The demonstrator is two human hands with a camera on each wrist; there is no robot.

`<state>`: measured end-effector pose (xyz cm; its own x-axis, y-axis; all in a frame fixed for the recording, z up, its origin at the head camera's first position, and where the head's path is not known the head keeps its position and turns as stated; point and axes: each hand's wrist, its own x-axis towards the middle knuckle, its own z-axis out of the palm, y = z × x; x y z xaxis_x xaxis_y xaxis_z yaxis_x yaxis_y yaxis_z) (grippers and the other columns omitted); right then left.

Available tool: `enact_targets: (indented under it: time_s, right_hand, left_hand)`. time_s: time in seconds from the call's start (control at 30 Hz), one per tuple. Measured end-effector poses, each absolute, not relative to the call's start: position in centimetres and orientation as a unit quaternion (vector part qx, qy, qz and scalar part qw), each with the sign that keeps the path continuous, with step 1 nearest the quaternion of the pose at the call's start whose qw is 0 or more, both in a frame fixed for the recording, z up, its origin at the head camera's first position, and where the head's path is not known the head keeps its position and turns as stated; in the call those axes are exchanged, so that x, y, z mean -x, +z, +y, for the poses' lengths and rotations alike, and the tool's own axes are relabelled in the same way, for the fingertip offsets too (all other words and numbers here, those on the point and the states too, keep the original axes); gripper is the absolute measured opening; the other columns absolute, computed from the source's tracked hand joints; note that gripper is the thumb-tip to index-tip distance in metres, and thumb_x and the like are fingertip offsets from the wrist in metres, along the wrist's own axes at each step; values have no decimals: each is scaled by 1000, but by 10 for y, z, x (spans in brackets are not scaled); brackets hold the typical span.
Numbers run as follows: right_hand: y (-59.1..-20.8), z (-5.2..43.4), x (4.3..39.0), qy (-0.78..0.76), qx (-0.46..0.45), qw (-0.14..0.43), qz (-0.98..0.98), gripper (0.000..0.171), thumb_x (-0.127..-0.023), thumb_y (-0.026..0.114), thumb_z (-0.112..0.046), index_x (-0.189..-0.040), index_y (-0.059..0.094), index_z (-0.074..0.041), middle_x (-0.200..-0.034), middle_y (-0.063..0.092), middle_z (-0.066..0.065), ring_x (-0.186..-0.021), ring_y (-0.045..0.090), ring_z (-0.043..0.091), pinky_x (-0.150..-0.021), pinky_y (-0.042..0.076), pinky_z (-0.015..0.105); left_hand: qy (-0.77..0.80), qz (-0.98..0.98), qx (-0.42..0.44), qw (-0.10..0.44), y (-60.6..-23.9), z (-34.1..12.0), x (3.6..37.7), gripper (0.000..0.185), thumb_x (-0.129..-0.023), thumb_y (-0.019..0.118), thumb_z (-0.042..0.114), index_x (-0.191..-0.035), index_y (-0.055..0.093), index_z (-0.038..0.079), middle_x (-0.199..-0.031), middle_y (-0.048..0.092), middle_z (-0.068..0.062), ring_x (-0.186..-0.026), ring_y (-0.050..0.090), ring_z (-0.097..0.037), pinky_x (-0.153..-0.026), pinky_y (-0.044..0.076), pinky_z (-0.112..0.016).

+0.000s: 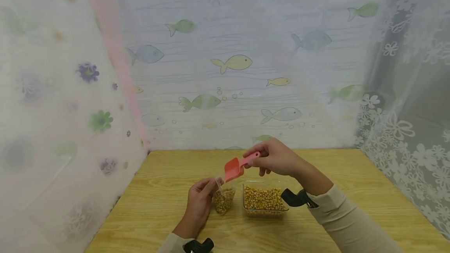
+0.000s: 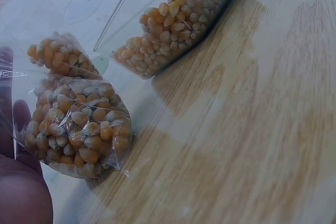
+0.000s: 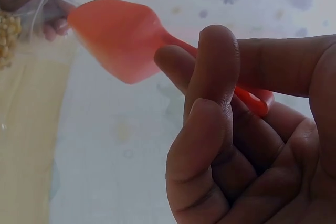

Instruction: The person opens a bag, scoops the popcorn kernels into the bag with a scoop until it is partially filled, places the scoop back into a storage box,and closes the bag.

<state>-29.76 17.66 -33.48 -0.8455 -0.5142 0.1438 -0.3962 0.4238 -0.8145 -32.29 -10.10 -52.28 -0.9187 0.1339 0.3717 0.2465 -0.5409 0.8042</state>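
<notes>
While my right hand pinches the thin handle of a small orange-pink plastic scoop, its smooth, rounded bowl tilts down over the mouth of a little clear plastic bag. My thumb and curled forefinger close round the handle, as the right wrist view shows, with the other fingers folded loosely beneath. The scoop hangs in the air above the middle of the tabletop's near half, its tip just over the bag's open top.

My left hand grips the bag from its left side, fingers wrapped round the thin, crinkled film and holding the mouth up. The bag stands on the table and is partly filled with popcorn kernels, small, hard, glossy yellow-orange beads packed tight against the film.

Just beside the bag, toward the right edge, sits a clear rectangular plastic container with rounded corners and thin see-through walls, holding a layer of the same kernels.

Both rest on a light wooden tabletop with a streaky, pale yellow grain. Behind its far edge hangs a translucent curtain printed with soft green, yellow and grey fish; sheer flowered fabric closes off the left, and white lace drapes along the right edge.
</notes>
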Motion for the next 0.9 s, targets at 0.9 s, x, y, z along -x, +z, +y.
enact_targets:
  time_s: [0.9]
  right_hand:
    - [-373, 214, 290, -593, 262, 77, 757, 37, -103, 67, -19, -137, 65, -3, -114, 77, 19, -63, 63, 20, -63, 58, 34]
  left_hand:
    - [-856, -482, 185, 33, -522, -100, 323, 26, -105, 59, 6, -96, 82, 16, -101, 81, -1, -100, 77, -14, -92, 58, -27]
